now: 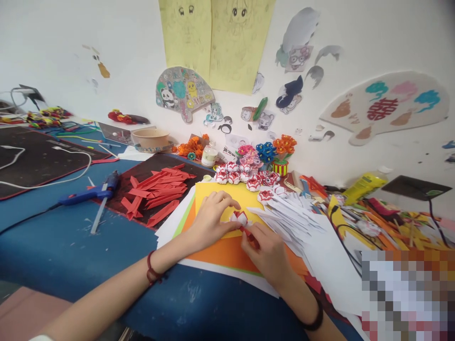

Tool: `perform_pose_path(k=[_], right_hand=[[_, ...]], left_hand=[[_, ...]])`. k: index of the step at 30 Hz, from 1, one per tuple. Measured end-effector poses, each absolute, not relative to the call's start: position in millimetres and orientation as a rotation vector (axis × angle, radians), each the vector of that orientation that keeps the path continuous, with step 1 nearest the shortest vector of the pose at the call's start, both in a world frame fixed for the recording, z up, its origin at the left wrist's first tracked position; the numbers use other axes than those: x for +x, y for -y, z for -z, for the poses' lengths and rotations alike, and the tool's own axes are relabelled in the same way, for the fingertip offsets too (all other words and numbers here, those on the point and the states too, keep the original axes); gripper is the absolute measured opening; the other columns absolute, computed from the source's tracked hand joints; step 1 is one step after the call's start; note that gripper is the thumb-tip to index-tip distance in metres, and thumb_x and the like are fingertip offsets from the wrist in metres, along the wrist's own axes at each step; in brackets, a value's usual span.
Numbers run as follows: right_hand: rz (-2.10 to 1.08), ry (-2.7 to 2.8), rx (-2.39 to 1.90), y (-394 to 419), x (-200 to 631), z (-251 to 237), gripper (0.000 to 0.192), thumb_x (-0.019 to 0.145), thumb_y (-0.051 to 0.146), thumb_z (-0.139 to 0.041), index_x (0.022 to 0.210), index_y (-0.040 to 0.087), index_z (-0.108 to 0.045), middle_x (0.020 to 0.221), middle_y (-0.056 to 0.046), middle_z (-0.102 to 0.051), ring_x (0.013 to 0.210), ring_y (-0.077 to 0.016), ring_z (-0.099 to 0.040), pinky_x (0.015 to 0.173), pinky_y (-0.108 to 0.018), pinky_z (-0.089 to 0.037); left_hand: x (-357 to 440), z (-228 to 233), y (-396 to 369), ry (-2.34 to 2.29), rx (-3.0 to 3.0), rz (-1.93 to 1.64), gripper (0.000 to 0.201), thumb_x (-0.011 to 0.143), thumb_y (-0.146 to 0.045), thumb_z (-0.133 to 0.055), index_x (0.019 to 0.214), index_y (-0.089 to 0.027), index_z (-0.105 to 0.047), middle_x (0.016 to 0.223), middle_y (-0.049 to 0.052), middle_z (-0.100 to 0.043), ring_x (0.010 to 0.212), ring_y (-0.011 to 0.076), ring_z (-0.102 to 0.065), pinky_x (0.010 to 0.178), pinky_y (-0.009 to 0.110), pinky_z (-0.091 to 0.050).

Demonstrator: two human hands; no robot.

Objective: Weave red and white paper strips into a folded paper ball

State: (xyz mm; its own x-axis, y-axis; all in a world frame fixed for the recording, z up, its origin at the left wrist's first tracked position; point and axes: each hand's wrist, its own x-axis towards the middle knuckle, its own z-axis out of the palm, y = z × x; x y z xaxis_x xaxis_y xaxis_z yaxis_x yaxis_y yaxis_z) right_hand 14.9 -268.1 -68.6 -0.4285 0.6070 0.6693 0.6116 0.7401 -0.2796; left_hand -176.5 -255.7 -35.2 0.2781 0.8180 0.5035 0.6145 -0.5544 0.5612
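My left hand (pixel 209 220) and my right hand (pixel 265 251) meet over a small red-and-white folded paper flower (pixel 239 218), pinching it together above the yellow sheet (pixel 213 192) of a stacked pile of coloured paper. The right fingers also grip a red paper strip at the flower's lower edge. A heap of folded white paper pieces (pixel 287 213) lies just right of the hands. Behind them sits a cluster of finished red-and-white paper flowers (pixel 241 175).
Red paper strips (pixel 156 192) lie on a dark mat at left, beside a blue glue gun (pixel 92 192). A bowl (pixel 151 138), a small jar (pixel 209 155) and paper bouquets (pixel 273 151) stand by the wall. Mixed paper scraps and a yellow bottle (pixel 362 185) crowd the right.
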Motion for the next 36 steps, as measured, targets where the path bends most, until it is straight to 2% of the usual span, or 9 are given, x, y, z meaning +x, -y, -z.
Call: perform_pose_path(k=[3, 8, 15, 24, 28, 32, 36], right_hand=[[-0.051, 2.195, -0.855, 266.7, 16.2, 63.7, 0.018, 0.092, 0.011, -0.047, 0.078, 0.018, -0.057, 0.066, 0.001, -0.049, 0.058, -0.0132, -0.046, 0.056, -0.027, -0.036], [-0.084, 2.222, -0.813, 266.1, 18.6, 59.3, 0.018, 0.092, 0.011, -0.046, 0.080, 0.019, -0.057, 0.066, 0.001, -0.050, 0.055, -0.0127, -0.045, 0.053, -0.026, -0.035], [-0.076, 2.205, -0.850, 267.5, 16.2, 61.8, 0.019, 0.093, 0.014, -0.045, 0.079, 0.019, -0.056, 0.067, 0.001, -0.052, 0.057, -0.0128, -0.047, 0.055, -0.026, -0.037], [0.078, 2.249, -0.873, 271.2, 12.8, 66.7, 0.023, 0.093, 0.016, -0.048, 0.072, 0.018, -0.057, 0.063, 0.000, -0.055, 0.055, -0.0132, -0.049, 0.054, -0.027, -0.034], [-0.056, 2.314, -0.953, 269.5, 16.6, 64.4, 0.030, 0.094, 0.029, -0.056, 0.065, 0.019, -0.057, 0.059, 0.001, -0.060, 0.049, -0.0115, -0.050, 0.049, -0.027, -0.031], [-0.331, 2.280, -1.123, 264.3, 27.3, 56.1, 0.046, 0.082, 0.051, -0.071, 0.053, 0.020, -0.052, 0.047, 0.006, -0.052, 0.043, -0.0102, -0.046, 0.045, -0.025, -0.030], [-0.170, 2.165, -1.286, 258.1, 35.8, 51.2, 0.039, 0.076, 0.056, -0.075, 0.065, 0.022, -0.059, 0.056, 0.004, -0.059, 0.049, -0.0136, -0.053, 0.045, -0.025, -0.029]], left_hand=[[-178.8, 35.2, 252.7, -1.362, 2.283, -1.078, 0.038, 0.077, -0.033, -0.081, 0.110, -0.025, -0.064, 0.112, 0.002, -0.066, 0.105, 0.0233, -0.055, 0.092, 0.037, -0.039], [-179.8, 33.4, 251.2, -1.391, 2.213, -0.980, 0.029, 0.080, -0.033, -0.078, 0.106, -0.028, -0.068, 0.108, -0.001, -0.072, 0.101, 0.0220, -0.059, 0.091, 0.038, -0.038], [-178.2, 33.2, 249.7, -1.296, 2.183, -1.025, 0.014, 0.085, -0.031, -0.072, 0.097, -0.026, -0.070, 0.097, -0.002, -0.074, 0.093, 0.0199, -0.060, 0.088, 0.035, -0.040], [-180.1, 28.0, 254.2, -1.429, 2.335, -1.084, 0.013, 0.090, -0.034, -0.067, 0.099, -0.024, -0.067, 0.102, -0.001, -0.072, 0.095, 0.0199, -0.057, 0.089, 0.038, -0.032], [-179.6, 29.5, 254.5, -1.397, 2.279, -1.002, 0.017, 0.089, -0.033, -0.068, 0.102, -0.022, -0.067, 0.105, 0.001, -0.072, 0.096, 0.0209, -0.060, 0.086, 0.036, -0.037], [-181.0, 37.3, 249.8, -1.318, 2.277, -0.927, 0.017, 0.092, -0.024, -0.063, 0.109, -0.022, -0.064, 0.104, 0.001, -0.074, 0.096, 0.0208, -0.063, 0.089, 0.037, -0.039], [-183.8, 39.7, 247.4, -1.244, 2.291, -0.947, 0.019, 0.096, -0.021, -0.056, 0.114, -0.022, -0.062, 0.107, 0.002, -0.073, 0.098, 0.0199, -0.064, 0.092, 0.037, -0.040]])
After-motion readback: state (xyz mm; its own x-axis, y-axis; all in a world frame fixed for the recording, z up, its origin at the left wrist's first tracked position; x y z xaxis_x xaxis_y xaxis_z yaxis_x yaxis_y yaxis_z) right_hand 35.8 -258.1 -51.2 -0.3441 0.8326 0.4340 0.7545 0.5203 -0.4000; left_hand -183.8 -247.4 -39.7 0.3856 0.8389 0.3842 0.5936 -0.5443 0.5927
